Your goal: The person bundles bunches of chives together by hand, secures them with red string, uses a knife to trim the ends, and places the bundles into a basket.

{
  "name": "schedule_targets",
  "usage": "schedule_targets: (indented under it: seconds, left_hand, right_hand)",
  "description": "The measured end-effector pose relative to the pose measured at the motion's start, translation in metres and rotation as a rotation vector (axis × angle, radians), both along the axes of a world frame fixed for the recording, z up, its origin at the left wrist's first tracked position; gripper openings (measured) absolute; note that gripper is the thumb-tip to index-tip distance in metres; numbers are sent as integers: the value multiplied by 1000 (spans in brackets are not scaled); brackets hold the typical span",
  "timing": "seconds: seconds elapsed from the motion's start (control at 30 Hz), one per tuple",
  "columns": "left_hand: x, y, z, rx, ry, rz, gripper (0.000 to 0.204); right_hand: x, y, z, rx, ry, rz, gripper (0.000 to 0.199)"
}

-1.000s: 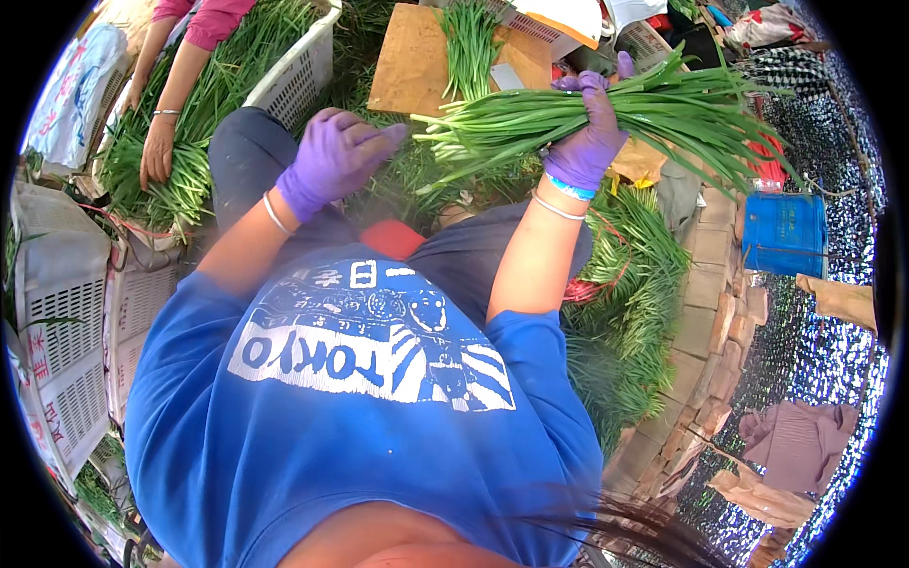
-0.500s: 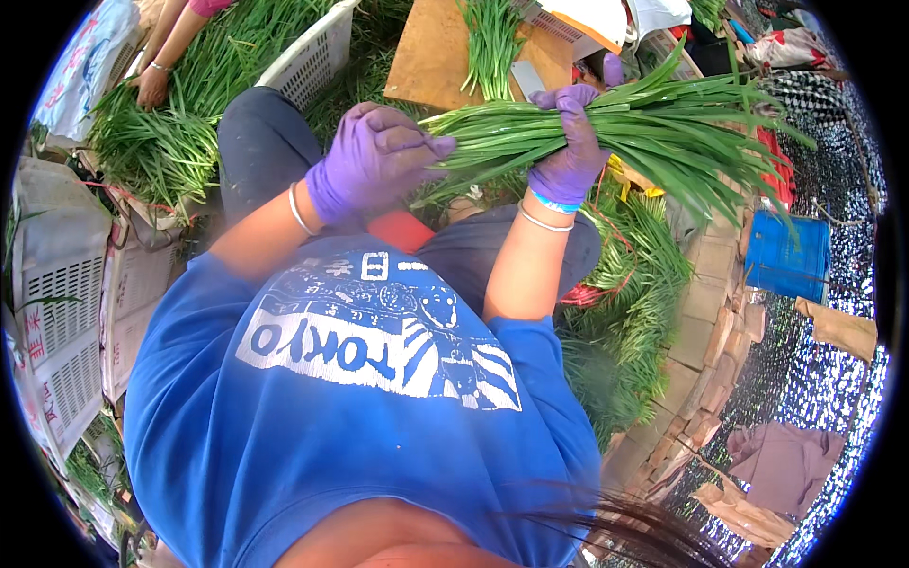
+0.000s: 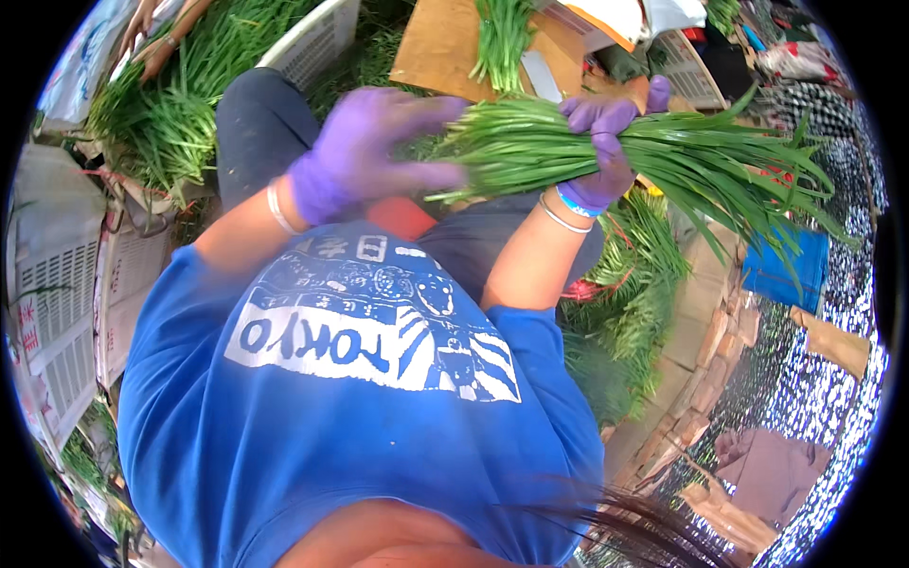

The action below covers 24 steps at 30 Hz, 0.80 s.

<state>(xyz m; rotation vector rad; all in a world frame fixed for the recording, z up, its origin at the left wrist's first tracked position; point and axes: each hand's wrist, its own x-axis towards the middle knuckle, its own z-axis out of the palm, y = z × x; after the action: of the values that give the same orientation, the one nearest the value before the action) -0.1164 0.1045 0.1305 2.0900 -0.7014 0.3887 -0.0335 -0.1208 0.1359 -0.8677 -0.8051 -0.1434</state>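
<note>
Right hand [image 3: 606, 156]: fingers wrapped round green leafy bunch [image 3: 530, 137], upper centre to right. Left hand [image 3: 365, 147]: fingers parted, blurred, at bunch's left end; can't tell if touching. Wooden board [image 3: 436, 47], top centre; blue container [image 3: 784, 265], right side.

The left hand [image 3: 374, 151], earlier held half-curled and apart from the bunch [image 3: 530, 142], has been brought to its stem ends and spread. The co-worker's hand [image 3: 156, 59] has been drawn back from the pile's [image 3: 175, 142] near end.
</note>
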Motion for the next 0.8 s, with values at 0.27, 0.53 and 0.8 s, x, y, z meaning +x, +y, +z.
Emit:
schedule_targets:
  seconds: [0.27,0.53,0.8]
  left_hand:
    - [3,-36,-29,-218,57,-81,20]
    - [7,-36,-37,-530,23,88,23]
    - [18,-23,-53,-311,356,-67,33]
  right_hand:
    - [-25,12,-13,-173,-50,-66,69]
    - [-31,41,-11,17,280,-271,71]
    - [-19,32,-29,16,279,-110,67]
